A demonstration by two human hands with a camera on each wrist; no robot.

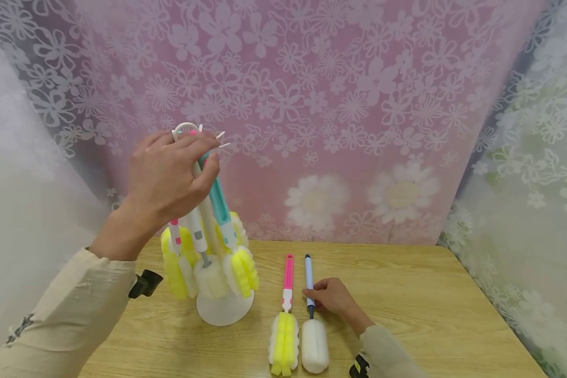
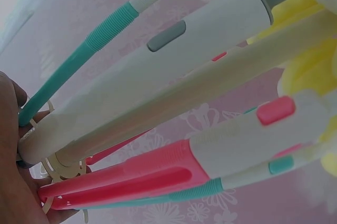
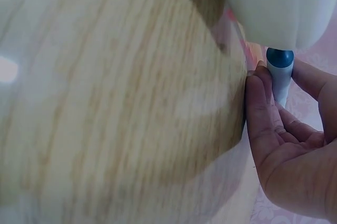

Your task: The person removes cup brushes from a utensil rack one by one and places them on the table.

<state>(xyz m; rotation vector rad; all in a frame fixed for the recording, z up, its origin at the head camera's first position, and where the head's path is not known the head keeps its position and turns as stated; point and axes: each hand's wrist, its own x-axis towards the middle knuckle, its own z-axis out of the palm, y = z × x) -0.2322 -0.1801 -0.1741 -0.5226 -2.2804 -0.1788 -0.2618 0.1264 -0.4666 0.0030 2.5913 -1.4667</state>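
Observation:
A white rack (image 1: 224, 310) stands on the left part of the table, hung with several sponge bottle brushes. My left hand (image 1: 170, 170) grips the top of the rack, fingers over its hooks and around the upper ends of the handles. A teal-handled brush (image 1: 221, 205) hangs under the thumb; a white-handled brush (image 2: 142, 71) and a pink-handled brush (image 2: 137, 174) hang close by. On the table, my right hand (image 1: 333, 296) pinches the light-blue handle of a white sponge bottle brush (image 1: 315, 346). Left of it lies a pink-handled brush with a yellow and white sponge (image 1: 283, 344).
The wooden table (image 1: 406, 315) reaches back to a pink floral curtain (image 1: 283, 105). Pale floral curtain hangs at the right side (image 1: 538, 220). A dark wrist strap piece (image 1: 145, 283) sticks out from the left sleeve near the rack.

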